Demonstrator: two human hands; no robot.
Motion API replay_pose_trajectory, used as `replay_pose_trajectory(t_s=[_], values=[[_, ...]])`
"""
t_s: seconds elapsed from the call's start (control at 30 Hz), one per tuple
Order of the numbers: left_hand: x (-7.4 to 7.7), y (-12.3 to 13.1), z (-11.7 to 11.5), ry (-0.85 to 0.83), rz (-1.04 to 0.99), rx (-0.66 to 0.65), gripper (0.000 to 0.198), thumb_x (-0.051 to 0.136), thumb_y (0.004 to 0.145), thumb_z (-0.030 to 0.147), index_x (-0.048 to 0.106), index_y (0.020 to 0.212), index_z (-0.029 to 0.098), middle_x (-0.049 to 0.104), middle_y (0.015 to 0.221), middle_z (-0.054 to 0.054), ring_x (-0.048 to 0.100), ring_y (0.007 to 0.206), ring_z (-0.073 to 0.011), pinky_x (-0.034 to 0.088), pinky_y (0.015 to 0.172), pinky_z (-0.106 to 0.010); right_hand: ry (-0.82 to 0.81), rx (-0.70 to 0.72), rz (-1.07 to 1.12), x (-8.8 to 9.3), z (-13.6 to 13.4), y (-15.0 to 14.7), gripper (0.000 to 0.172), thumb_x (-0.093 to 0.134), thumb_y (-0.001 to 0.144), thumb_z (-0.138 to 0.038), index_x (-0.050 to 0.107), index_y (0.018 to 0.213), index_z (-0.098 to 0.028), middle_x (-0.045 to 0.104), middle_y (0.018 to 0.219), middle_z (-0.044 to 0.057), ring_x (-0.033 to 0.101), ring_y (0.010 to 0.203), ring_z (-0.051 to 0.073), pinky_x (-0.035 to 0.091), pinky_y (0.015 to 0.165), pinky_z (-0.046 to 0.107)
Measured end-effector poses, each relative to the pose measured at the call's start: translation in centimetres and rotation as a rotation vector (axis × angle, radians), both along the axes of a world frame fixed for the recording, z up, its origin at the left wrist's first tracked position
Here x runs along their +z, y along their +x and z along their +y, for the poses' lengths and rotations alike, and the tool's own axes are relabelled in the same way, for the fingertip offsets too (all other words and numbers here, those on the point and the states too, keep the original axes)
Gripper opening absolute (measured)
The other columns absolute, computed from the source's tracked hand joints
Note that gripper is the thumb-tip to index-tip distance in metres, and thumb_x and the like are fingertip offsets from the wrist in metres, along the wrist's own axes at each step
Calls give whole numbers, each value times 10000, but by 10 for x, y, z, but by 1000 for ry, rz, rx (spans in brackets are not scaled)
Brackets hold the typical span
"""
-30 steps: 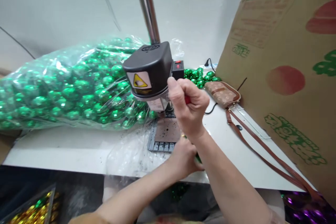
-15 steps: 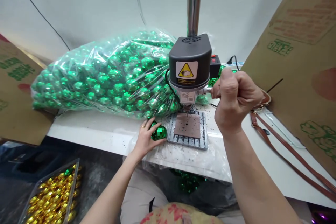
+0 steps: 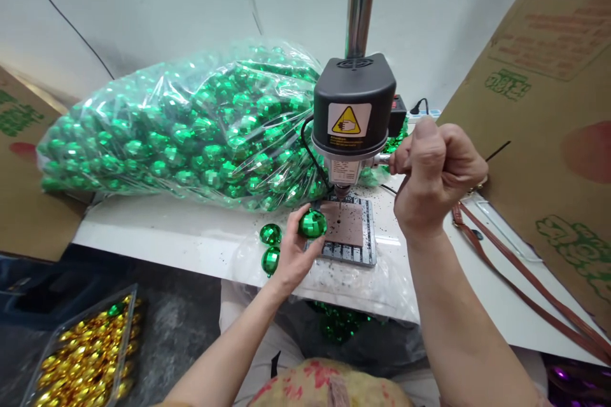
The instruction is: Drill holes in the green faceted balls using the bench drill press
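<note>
My left hand [image 3: 296, 253] grips a shiny green mirror ball [image 3: 313, 223] between thumb and fingers, at the left edge of the drill press's slotted base plate [image 3: 351, 254]. My right hand [image 3: 435, 175] is closed in a fist around the feed handle [image 3: 383, 159] on the right side of the bench drill press [image 3: 353, 108]. The drill bit points down over a brown square pad [image 3: 351, 219] with a dark hole in it. Two more green balls [image 3: 270, 234] lie on the table just left of my left hand.
A large clear bag of green balls [image 3: 191, 133] fills the table's left and back. Cardboard boxes [image 3: 529, 159] stand at both sides. A brown strap [image 3: 515, 286] lies at the right. Below left, a clear bin [image 3: 117, 356] holds gold balls. Dark shavings dot the base.
My left hand has picked up a green ball and carried it right, to the base plate's edge, uncovering two other balls. My right hand stays on the handle.
</note>
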State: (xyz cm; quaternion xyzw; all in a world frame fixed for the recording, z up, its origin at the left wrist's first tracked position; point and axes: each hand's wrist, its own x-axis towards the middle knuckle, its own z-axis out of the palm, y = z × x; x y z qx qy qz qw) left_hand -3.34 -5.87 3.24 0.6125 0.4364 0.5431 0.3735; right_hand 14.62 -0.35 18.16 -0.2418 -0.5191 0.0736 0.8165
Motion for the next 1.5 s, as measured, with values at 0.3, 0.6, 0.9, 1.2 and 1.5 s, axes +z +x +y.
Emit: replay_pose_trajectory(t_s=[0.3, 0.6, 0.9, 1.2, 1.5], values=[[7, 15, 17, -392, -522, -108, 515, 678, 853, 414, 495, 1301, 239, 617, 927, -14, 599, 688, -123, 492, 562, -226, -1, 4, 5, 0, -1, -1, 478, 581, 927, -338, 300, 569, -192, 337, 508, -74, 417, 452, 27, 288, 460, 270], [6, 10, 20, -466, -540, -127, 654, 767, 791, 512, 488, 1302, 214, 648, 912, -25, 632, 652, -129, 443, 517, -212, 8, -17, -12, 0, -2, -1, 471, 556, 945, -338, 331, 562, -179, 325, 518, -74, 410, 460, 12, 290, 461, 258], [-10, 5, 36, -273, -95, 6, 631, 736, 815, 567, 532, 1299, 217, 649, 1094, -53, 616, 954, -166, 497, 808, -267, 9, 9, -19, 0, -1, 0, 476, 555, 942, -347, 295, 577, -189, 303, 518, -67, 384, 457, 25, 275, 469, 273], [-18, 9, 51, -176, 68, -29, 532, 641, 900, 554, 554, 1288, 200, 655, 1116, -56, 611, 992, -172, 477, 896, -288, -9, -15, -43, 0, -2, 1, 466, 540, 945, -356, 301, 580, -193, 282, 533, -61, 368, 466, 27, 275, 473, 262], [-25, 11, 53, -82, 202, -6, 482, 684, 891, 463, 606, 1298, 217, 663, 1215, -103, 593, 1163, -249, 467, 1012, -376, -17, -20, -55, -1, -4, 0, 469, 530, 952, -344, 272, 589, -196, 254, 555, -54, 358, 481, 29, 275, 501, 265]])
